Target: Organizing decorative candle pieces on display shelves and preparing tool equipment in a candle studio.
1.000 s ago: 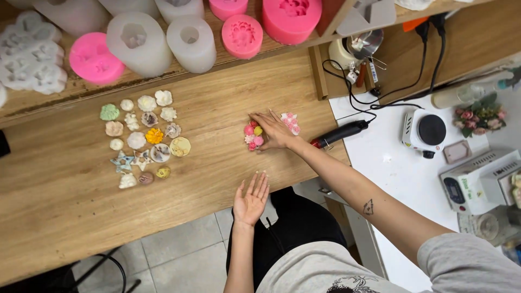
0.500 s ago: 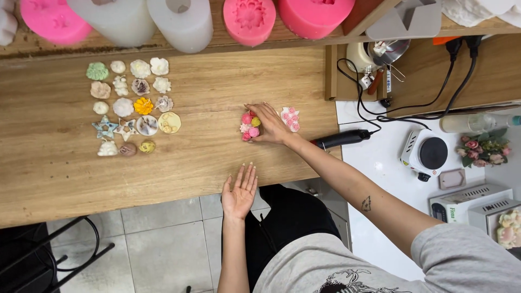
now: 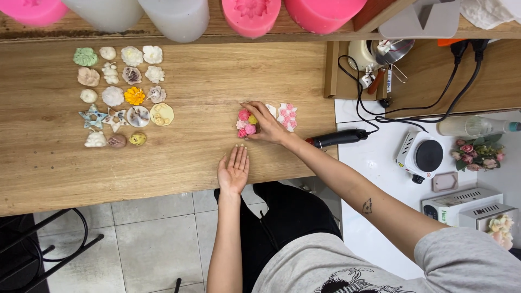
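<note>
**Fingers on a small flower cluster at the middle of the tabletop**

Fingertips of the right hand (image 3: 267, 123) rest on a little cluster of pink and yellow flowers (image 3: 245, 123), near the centre of the wooden tabletop (image 3: 206, 157). The grip looks light, with fingers curled over the cluster's three o'clock side; whether they pinch it or only touch it cannot be told. Just beyond the knuckles, at two o'clock from the cluster, lies a white piece studded with pink roses (image 3: 287, 115), partly hidden by the hand.

The left hand (image 3: 234, 169) lies flat and released on the tabletop, palm down, at six o'clock from the cluster and close to the near edge, holding nothing.

Judging by its moulded look, the cluster is probably light, stiff and brittle, like cast wax or soap: petals may chip or snap off. It would best be taken by its outer sides or lifted from beneath, not squeezed across the raised blooms.

At nine to ten o'clock, well apart, cast ornaments (image 3: 122, 95) sit in rows: shells, stars, flowers. Pink and white moulds (image 3: 249, 15) line the shelf at twelve o'clock. At three o'clock a black corded tool (image 3: 339, 138) lies beside the forearm.
</note>
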